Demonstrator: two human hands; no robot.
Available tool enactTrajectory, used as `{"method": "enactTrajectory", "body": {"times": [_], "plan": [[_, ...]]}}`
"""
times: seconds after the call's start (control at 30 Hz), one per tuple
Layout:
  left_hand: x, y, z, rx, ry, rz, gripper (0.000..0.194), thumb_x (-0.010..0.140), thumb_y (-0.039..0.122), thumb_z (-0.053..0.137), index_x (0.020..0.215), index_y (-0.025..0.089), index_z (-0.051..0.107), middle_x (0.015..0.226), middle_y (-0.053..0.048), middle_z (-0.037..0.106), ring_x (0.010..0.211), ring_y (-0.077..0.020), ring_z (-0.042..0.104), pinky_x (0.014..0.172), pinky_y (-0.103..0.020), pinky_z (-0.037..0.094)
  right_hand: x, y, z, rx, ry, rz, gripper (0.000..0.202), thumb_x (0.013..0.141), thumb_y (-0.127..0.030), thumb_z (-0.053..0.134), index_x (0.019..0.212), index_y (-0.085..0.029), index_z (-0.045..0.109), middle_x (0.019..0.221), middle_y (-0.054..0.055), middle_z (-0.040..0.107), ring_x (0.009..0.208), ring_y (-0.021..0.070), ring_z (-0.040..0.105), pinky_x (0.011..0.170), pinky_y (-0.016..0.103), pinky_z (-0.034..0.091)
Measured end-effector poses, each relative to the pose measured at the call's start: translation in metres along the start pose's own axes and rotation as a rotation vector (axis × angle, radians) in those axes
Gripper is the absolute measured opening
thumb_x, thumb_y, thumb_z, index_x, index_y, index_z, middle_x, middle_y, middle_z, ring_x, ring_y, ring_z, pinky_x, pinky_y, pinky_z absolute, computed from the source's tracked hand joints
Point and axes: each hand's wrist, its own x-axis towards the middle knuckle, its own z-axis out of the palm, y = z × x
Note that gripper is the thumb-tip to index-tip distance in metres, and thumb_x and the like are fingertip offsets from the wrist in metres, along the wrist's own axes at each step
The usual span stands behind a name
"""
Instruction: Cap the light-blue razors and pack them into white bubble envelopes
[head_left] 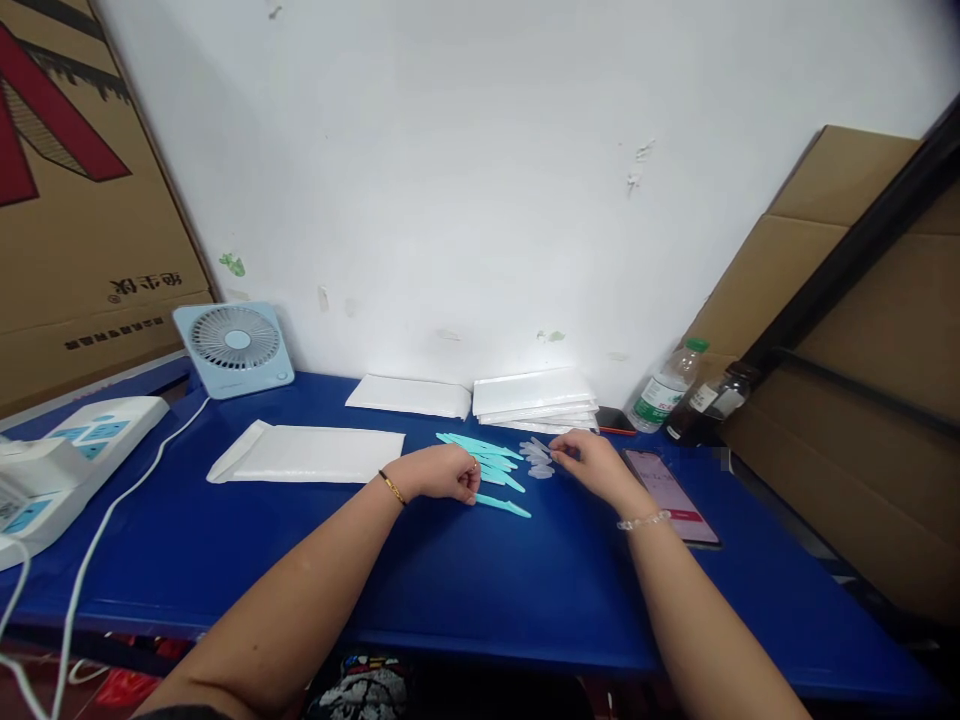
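My left hand (pixel 450 474) is closed on the end of a turquoise stick-like tool (pixel 506 506), whose other end points right. Just behind it, more turquoise tools (pixel 484 450) lie in a loose pile, partly hidden by the hand. My right hand (pixel 585 458) has its thumb and forefinger at the edge of a small group of clear plastic pieces (pixel 537 460); whether a piece is between the fingertips is too small to tell. Left of my left hand a white padded envelope (pixel 311 455) lies flat on the blue table (pixel 480 600).
Against the wall lie a white envelope (pixel 409 396) and a stack of them (pixel 534 395). A phone (pixel 671 497), a water bottle (pixel 667 388) and a dark bottle (pixel 709 405) stand or lie at right. A fan (pixel 236 348) and power strip (pixel 94 450) are at left.
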Motion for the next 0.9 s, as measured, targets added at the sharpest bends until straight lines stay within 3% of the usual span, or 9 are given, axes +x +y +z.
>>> {"method": "enactTrajectory", "body": {"times": [0.2,0.3,0.5,0.9], "plan": [[0.0,0.003,0.0,0.087,0.038,0.028,0.008,0.072,0.026,0.062,0.076,0.02,0.064,0.067,0.002,0.062,0.058,-0.0115,0.053,0.052,-0.022,0.033,-0.002,-0.006,0.014,0.04,-0.183,-0.064,0.009,0.077,-0.021,0.059,0.079,-0.018,0.067,0.082,0.003,0.063,0.069,0.0138,0.056,0.065,0.025,0.042],[-0.001,0.003,-0.001,0.099,0.055,0.012,0.007,0.072,0.025,0.062,0.075,0.019,0.064,0.068,0.001,0.062,0.059,-0.0117,0.053,0.052,-0.022,0.033,-0.003,-0.005,0.014,0.09,-0.242,-0.018,0.006,0.074,-0.022,0.064,0.075,-0.017,0.066,0.078,0.003,0.063,0.067,0.0132,0.056,0.063,0.025,0.043],[0.004,-0.002,0.002,-0.01,0.038,-0.017,0.013,0.069,0.027,0.064,0.08,0.019,0.063,0.07,0.001,0.062,0.061,-0.0122,0.055,0.052,-0.022,0.035,-0.01,-0.01,0.009,0.301,-0.501,0.103,0.013,0.069,-0.028,0.069,0.073,-0.017,0.066,0.063,0.002,0.064,0.056,0.0138,0.059,0.052,0.023,0.045],[0.004,-0.008,0.002,-0.132,-0.015,-0.066,0.017,0.067,0.03,0.067,0.079,0.019,0.064,0.073,0.0,0.064,0.065,-0.0133,0.057,0.054,-0.022,0.038,-0.009,-0.022,0.013,0.327,-0.48,0.036,0.015,0.072,-0.032,0.068,0.074,-0.017,0.066,0.064,0.003,0.066,0.058,0.0152,0.062,0.054,0.025,0.047]]}}
